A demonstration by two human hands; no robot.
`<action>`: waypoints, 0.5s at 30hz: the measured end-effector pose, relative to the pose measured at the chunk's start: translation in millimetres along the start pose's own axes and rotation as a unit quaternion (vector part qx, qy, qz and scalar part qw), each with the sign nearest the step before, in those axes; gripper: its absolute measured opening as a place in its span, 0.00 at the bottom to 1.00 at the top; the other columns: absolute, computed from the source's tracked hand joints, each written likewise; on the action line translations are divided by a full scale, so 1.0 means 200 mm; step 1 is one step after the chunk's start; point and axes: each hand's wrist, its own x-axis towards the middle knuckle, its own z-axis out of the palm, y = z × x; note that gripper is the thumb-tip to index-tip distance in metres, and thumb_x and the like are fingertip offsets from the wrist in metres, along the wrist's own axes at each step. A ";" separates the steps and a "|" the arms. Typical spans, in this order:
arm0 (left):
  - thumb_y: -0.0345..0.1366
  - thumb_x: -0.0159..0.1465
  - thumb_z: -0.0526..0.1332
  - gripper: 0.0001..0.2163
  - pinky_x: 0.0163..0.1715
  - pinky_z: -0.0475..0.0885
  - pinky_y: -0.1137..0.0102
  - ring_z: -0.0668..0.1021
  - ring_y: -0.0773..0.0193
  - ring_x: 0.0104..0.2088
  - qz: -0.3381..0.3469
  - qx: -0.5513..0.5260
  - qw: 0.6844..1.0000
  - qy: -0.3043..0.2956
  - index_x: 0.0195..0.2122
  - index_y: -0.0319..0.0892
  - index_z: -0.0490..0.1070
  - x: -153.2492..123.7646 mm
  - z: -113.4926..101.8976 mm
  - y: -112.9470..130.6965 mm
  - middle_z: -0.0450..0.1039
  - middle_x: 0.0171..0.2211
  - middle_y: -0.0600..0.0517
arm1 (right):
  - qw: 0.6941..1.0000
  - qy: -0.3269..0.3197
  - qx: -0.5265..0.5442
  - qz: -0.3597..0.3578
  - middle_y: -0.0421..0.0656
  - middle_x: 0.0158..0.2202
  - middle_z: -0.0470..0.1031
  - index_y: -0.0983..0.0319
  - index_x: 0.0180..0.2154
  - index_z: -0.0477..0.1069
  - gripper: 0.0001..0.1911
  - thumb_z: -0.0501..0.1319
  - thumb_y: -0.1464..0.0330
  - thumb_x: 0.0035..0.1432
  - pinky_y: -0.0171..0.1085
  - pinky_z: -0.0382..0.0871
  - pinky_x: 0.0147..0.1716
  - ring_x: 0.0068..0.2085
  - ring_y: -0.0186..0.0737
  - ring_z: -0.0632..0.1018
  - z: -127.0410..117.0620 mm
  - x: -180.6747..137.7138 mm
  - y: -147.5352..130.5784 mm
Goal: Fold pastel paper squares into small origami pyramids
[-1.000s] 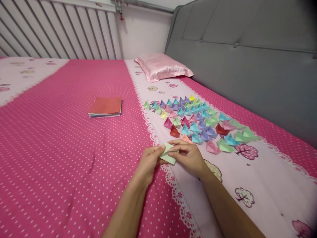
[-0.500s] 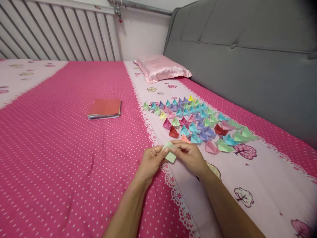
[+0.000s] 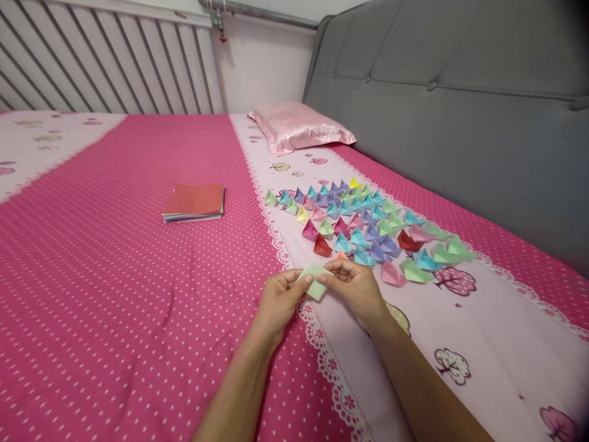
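Observation:
A small piece of pale green folded paper [image 3: 315, 291], diamond-shaped from here, is held up between my two hands above the bed. My left hand [image 3: 283, 301] pinches its left side, thumb on the near face. On the right side, my right hand [image 3: 356, 288] grips it between thumb and fingers. The fingertips behind the paper are partly hidden. Just beyond my hands stand several rows of folded paper boats [image 3: 361, 237] in blue, purple, green, pink, red and yellow.
A stack of coloured paper [image 3: 194, 200] with a red-orange sheet on top lies on the pink dotted bedspread [image 3: 138, 294], left of the boats. Farther back are a pink satin pillow [image 3: 299, 126], a grey padded headboard [image 3: 442, 116] and a white radiator [image 3: 110, 58].
The fingers of my right hand have shifted on the green paper, and its upper right corner now shows more fully. My left hand stays almost in place.

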 end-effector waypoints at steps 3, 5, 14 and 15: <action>0.40 0.53 0.66 0.14 0.32 0.68 0.71 0.75 0.66 0.26 -0.003 0.011 1.000 0.009 0.35 0.34 0.77 0.00 0.01 0.01 0.77 0.26 0.46 | 1.000 0.008 0.006 0.009 0.40 0.24 0.76 0.62 0.26 0.75 0.15 0.73 0.62 0.36 0.35 0.71 0.27 0.26 0.36 0.75 0.00 0.00 0.00; 0.40 0.52 0.67 0.14 0.31 0.67 0.72 0.75 0.66 0.26 -0.006 0.023 1.000 0.020 0.34 0.34 0.78 -0.01 0.01 0.01 0.77 0.26 0.46 | 1.000 0.008 0.001 0.011 0.40 0.23 0.76 0.62 0.25 0.75 0.15 0.73 0.61 0.35 0.35 0.71 0.26 0.25 0.36 0.76 0.00 0.00 0.00; 0.44 0.48 0.68 0.14 0.22 0.61 0.75 0.69 0.71 0.20 0.016 0.088 0.994 0.068 0.24 0.35 0.76 0.01 -0.01 -0.01 0.73 0.19 0.51 | 0.999 -0.016 -0.013 0.029 0.40 0.22 0.77 0.62 0.22 0.76 0.13 0.73 0.61 0.35 0.34 0.70 0.25 0.23 0.35 0.75 0.00 -0.01 -0.03; 0.44 0.48 0.68 0.14 0.22 0.60 0.75 0.69 0.71 0.19 0.020 0.088 0.993 0.069 0.23 0.35 0.76 0.00 -0.01 -0.01 0.72 0.19 0.51 | 0.999 -0.018 -0.015 0.030 0.40 0.20 0.77 0.62 0.21 0.75 0.12 0.73 0.61 0.35 0.34 0.69 0.24 0.22 0.34 0.74 0.00 -0.01 -0.04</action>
